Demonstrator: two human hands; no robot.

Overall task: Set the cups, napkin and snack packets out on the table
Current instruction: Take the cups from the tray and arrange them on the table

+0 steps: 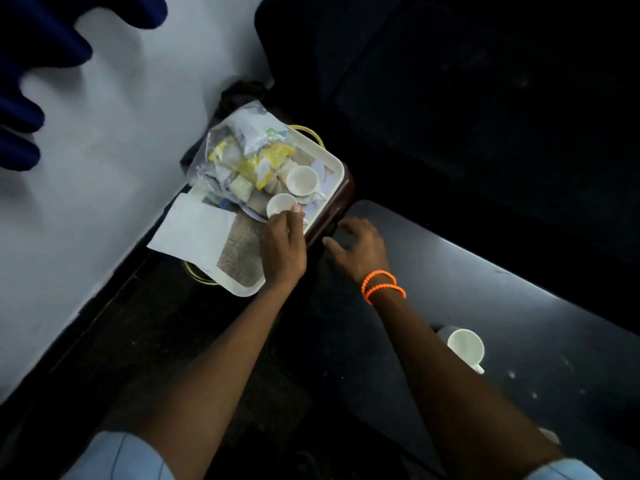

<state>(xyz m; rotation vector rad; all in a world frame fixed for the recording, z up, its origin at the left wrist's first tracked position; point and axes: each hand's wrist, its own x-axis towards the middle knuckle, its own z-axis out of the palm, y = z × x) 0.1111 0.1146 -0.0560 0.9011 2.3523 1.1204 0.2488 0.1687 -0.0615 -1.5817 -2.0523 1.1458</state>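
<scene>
Seen from above by a camera on the person's head, a cream tray (332, 161) sits near the middle of the view, resting on a dark brown stand (341, 199). At the tray's twelve o'clock end lies a clear plastic bag (239, 147) stuffed with yellow and white snack packets (263, 164). Toward three o'clock on the tray stands a white cup (303, 180), and just beside it toward six o'clock stands a second white cup (281, 205). The left hand (282, 247) reaches in from six o'clock and pinches that second cup's rim with its fingertips. At the tray's nine o'clock corner a white napkin (192, 232) lies partly over the edge, beside a woven mat (242, 254).

The right hand (356, 245), with orange beaded bracelets (381, 285) at the wrist, hovers at the end of a dark grey table (519, 289), fingers loosely spread and holding nothing. A third white cup (465, 348) stands upright on that table at about five o'clock in the view, well apart from the tray.
</scene>
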